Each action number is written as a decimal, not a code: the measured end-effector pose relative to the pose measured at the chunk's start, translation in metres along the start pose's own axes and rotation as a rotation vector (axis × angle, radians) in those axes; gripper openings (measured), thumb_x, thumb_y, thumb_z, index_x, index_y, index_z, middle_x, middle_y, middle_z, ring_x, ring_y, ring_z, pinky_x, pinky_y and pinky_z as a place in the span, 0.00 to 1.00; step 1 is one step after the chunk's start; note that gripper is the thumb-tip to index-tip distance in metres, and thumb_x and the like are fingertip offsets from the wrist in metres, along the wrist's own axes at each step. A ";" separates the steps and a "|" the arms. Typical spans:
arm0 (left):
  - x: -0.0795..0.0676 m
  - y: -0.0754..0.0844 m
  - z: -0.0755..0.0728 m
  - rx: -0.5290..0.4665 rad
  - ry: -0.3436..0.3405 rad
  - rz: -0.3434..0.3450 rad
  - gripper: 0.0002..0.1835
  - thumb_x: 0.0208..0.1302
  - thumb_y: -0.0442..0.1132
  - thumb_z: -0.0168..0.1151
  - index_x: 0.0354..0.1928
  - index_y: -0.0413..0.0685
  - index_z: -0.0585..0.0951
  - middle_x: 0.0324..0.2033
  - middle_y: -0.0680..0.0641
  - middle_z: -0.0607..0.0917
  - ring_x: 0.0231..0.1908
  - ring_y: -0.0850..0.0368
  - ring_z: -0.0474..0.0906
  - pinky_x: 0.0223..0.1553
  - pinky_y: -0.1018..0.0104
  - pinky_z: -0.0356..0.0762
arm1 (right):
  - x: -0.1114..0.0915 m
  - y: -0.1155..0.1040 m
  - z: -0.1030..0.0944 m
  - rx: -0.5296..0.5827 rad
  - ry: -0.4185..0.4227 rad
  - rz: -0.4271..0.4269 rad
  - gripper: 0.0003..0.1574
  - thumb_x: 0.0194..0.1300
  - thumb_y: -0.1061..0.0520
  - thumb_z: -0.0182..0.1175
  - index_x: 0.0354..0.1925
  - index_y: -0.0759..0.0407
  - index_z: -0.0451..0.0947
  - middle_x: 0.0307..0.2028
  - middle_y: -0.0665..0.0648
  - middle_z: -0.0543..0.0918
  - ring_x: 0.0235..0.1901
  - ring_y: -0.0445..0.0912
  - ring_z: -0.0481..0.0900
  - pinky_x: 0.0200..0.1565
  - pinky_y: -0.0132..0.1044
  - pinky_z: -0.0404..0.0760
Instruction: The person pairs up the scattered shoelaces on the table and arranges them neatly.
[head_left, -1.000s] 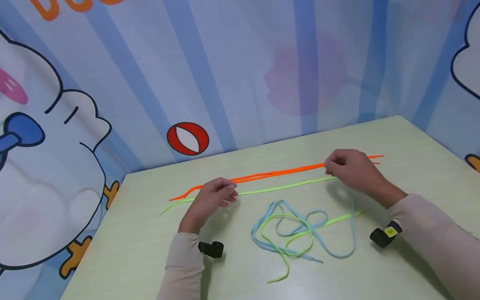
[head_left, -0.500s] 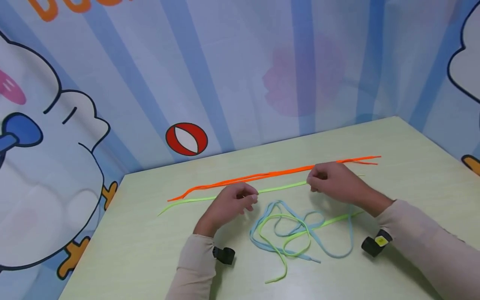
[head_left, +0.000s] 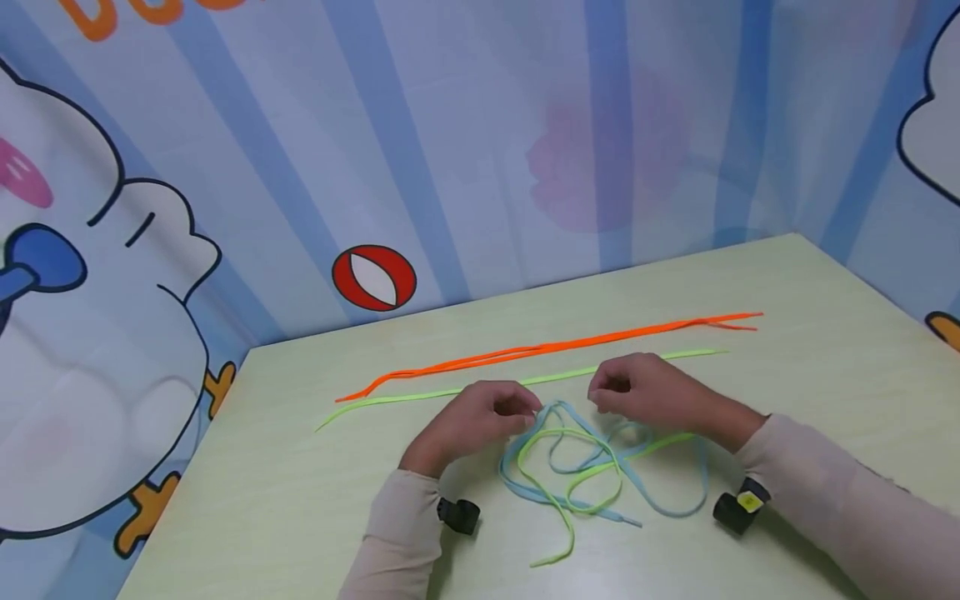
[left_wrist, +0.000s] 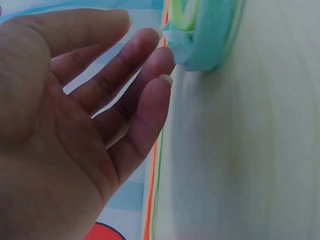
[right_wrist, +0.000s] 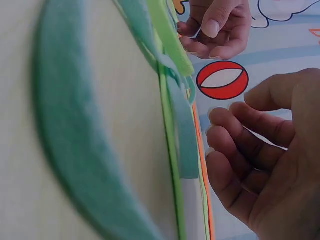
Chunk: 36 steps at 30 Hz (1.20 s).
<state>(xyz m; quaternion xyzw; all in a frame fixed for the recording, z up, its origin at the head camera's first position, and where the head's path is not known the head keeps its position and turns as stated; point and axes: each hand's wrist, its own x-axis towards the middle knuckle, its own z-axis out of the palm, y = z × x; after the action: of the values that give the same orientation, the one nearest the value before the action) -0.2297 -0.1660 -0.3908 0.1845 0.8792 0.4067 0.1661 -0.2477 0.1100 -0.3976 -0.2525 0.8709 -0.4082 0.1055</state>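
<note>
A light blue shoelace (head_left: 637,478) lies in loose loops, tangled with a yellow-green shoelace (head_left: 571,537). My left hand (head_left: 476,423) hovers at the upper left of this tangle, fingers loosely bent and holding nothing; in the left wrist view its fingertips are near the blue lace (left_wrist: 207,45). Above the tangle's upper right is my right hand (head_left: 660,396), fingers also loosely curled around nothing. Behind both hands, another yellow-green shoelace (head_left: 558,377) stretches nearly straight. Farther back, orange shoelaces (head_left: 585,342) lie side by side, roughly parallel to it.
The pale table (head_left: 300,500) meets a blue-striped cartoon backdrop (head_left: 480,167) along its back edge. A printed red ball (head_left: 373,277) shows on the backdrop just behind that edge. Each wrist carries a small black camera.
Both hands have left the straight yellow-green shoelace and come forward and inward to the tangle. That lace now lies uncovered at its right end. The orange laces have not moved.
</note>
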 end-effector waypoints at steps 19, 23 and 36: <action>0.001 0.000 0.010 0.028 -0.070 -0.053 0.09 0.63 0.39 0.70 0.45 0.60 0.87 0.41 0.62 0.85 0.45 0.60 0.77 0.50 0.60 0.75 | 0.000 0.004 0.010 -0.066 -0.172 -0.113 0.02 0.64 0.54 0.68 0.36 0.48 0.83 0.30 0.44 0.81 0.33 0.43 0.77 0.38 0.35 0.79; 0.003 0.003 0.013 0.065 -0.074 -0.053 0.09 0.62 0.39 0.70 0.44 0.60 0.88 0.39 0.61 0.85 0.42 0.60 0.77 0.47 0.62 0.76 | -0.001 0.003 0.010 -0.077 -0.182 -0.119 0.03 0.62 0.54 0.70 0.34 0.49 0.83 0.29 0.44 0.80 0.32 0.42 0.76 0.37 0.34 0.78; 0.005 0.012 0.020 0.172 -0.083 -0.059 0.05 0.60 0.39 0.71 0.31 0.60 0.85 0.33 0.58 0.82 0.39 0.60 0.75 0.39 0.64 0.76 | -0.001 0.004 0.011 -0.101 -0.212 -0.126 0.07 0.60 0.55 0.72 0.32 0.48 0.81 0.29 0.44 0.78 0.31 0.41 0.75 0.36 0.34 0.77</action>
<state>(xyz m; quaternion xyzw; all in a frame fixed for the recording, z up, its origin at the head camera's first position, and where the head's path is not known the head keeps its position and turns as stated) -0.2226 -0.1436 -0.3944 0.1887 0.9083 0.3165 0.1981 -0.2436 0.1051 -0.4078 -0.3537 0.8566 -0.3407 0.1584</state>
